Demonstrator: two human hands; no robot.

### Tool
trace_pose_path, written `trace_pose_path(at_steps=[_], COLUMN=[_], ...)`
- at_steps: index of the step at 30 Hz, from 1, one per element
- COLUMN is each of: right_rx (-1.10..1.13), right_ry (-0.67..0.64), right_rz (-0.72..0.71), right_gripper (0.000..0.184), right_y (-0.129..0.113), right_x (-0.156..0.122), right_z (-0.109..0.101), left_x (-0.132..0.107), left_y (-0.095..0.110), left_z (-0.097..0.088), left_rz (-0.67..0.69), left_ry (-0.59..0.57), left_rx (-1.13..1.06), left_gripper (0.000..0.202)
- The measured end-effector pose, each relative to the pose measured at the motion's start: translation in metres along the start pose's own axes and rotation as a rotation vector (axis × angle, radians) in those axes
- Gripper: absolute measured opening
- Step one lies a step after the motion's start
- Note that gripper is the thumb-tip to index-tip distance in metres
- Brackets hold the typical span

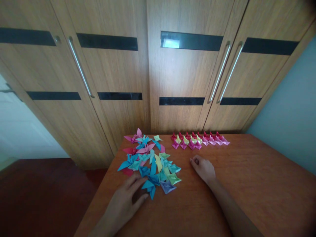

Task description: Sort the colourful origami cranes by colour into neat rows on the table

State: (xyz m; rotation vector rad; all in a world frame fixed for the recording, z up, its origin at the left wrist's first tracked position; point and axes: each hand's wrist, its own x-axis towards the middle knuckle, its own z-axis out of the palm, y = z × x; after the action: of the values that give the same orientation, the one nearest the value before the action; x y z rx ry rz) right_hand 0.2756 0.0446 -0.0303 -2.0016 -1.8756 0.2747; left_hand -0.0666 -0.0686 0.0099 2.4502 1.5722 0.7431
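Note:
A loose pile of origami cranes (145, 148) in blue, teal, green, pink and red lies on the left part of the table. My left hand (127, 199) is at the pile's near edge, thumb and fingers apart beside a blue origami crane (149, 187). Its fingertips reach the blue paper; whether they press on it I cannot tell. A purple folded piece (168, 187) and a green one (174, 178) sit to the right of that crane. My right hand (203, 168) rests on the tabletop with its fingers curled in, nothing visible in them.
Neat rows of red (187, 135), yellow (185, 141) and pink origami pieces (211, 141) stand along the far edge of the brown wooden table (247, 197). Behind rises a wooden wardrobe (128, 72) with metal handles. A pale wall (288, 108) borders the right.

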Motion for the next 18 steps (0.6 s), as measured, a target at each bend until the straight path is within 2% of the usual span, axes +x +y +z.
trace_pose_path(at_steps=[3,6,12,18], right_rx=[0.032,0.053,0.057,0.079], right_ry=[0.01,0.014,0.007,0.02], right_rz=[-0.014,-0.03,-0.035,-0.055], right_gripper=[0.024,0.024,0.024,0.023], right_y=[0.001,0.002,0.003,0.003], right_x=[0.001,0.001,0.001,0.002], right_z=[-0.001,-0.001,0.0,-0.001], left_x=[-0.002,0.001,0.004,0.003], left_y=[0.003,0.007,0.009,0.01], left_z=[0.006,0.011,0.016,0.014], left_rz=[0.055,0.094,0.103,0.089], left_ry=[-0.037,-0.057,-0.083,-0.084], left_rx=[-0.018,-0.013,0.04,-0.007], left_gripper=[0.048,0.042,0.029,0.031])
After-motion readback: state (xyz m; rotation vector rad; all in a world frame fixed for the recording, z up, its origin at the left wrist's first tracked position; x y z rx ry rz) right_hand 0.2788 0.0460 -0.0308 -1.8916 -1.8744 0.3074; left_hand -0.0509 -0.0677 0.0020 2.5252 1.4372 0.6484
